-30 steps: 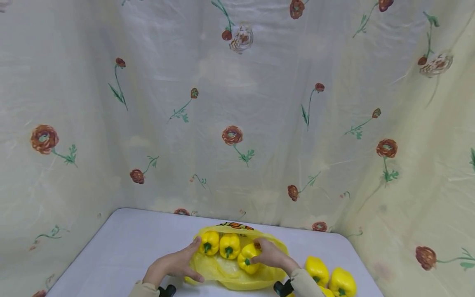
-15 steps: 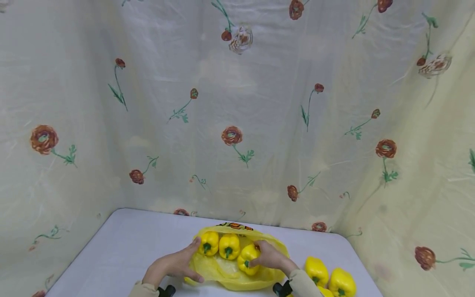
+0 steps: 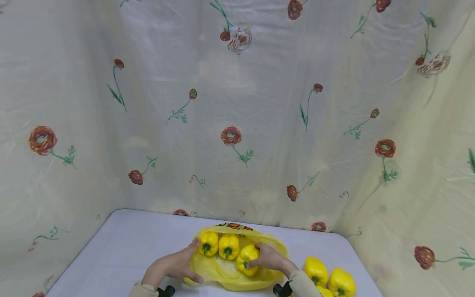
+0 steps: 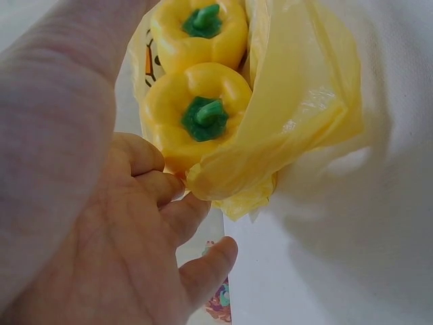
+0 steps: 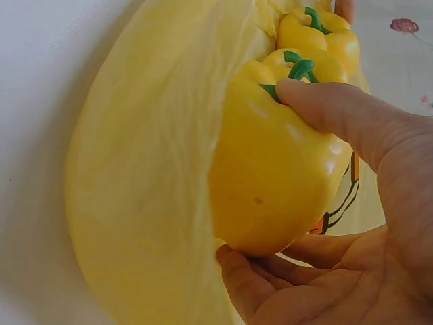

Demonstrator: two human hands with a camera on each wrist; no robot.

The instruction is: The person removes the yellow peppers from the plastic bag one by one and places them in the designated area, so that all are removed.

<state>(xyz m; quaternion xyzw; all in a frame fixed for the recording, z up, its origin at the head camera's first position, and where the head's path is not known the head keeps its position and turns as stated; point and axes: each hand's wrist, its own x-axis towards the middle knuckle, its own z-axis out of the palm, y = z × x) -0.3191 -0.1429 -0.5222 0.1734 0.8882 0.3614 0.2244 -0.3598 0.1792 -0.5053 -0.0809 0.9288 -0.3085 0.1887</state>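
A yellow plastic bag (image 3: 237, 284) lies on the white table with its mouth facing me. Two yellow bell peppers (image 3: 208, 241) (image 4: 216, 105) sit side by side inside it, green stems toward me. My right hand (image 3: 273, 258) grips a third yellow bell pepper (image 3: 245, 256) (image 5: 270, 169) in the bag's right part, thumb by the stem and fingers beneath. At the bag's left edge, my left hand (image 3: 178, 264) has its thumb spread well apart from its fingers. Its fingertips (image 4: 196, 206) touch the bag and the leftmost pepper's side.
Several more yellow bell peppers (image 3: 341, 281) lie on the table to the right, partly hidden by my right sleeve (image 3: 304, 284). Behind and on both sides hangs a flowered curtain (image 3: 259, 177). The white table (image 3: 130, 239) extends left of the bag.
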